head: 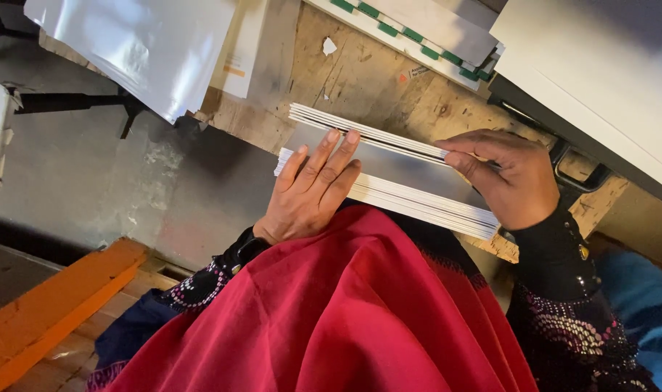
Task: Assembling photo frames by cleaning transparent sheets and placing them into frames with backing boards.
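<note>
From the head camera, looking down, I see my two hands on a stack of white sheets [410,199] that lies at the near edge of a worn wooden table [360,72], just over my red cloth [352,312].

My left hand [313,192] lies flat on the stack, fingers straight and close together, pressing on the top grey sheet; it closes around nothing. My right hand [508,178] is at the right end, where it pinches the upper bundle of sheets [367,131] between the thumb and the fingers. This bundle is lifted away from the lower part, so the stack opens like a book and the grey surface shows between the two parts.

Farther on the table there is a pile of boards with green marks on the edge [418,33]. On the left, a shiny white sheet [135,43] hangs over the table edge. An orange beam [55,305] is low at the left.
</note>
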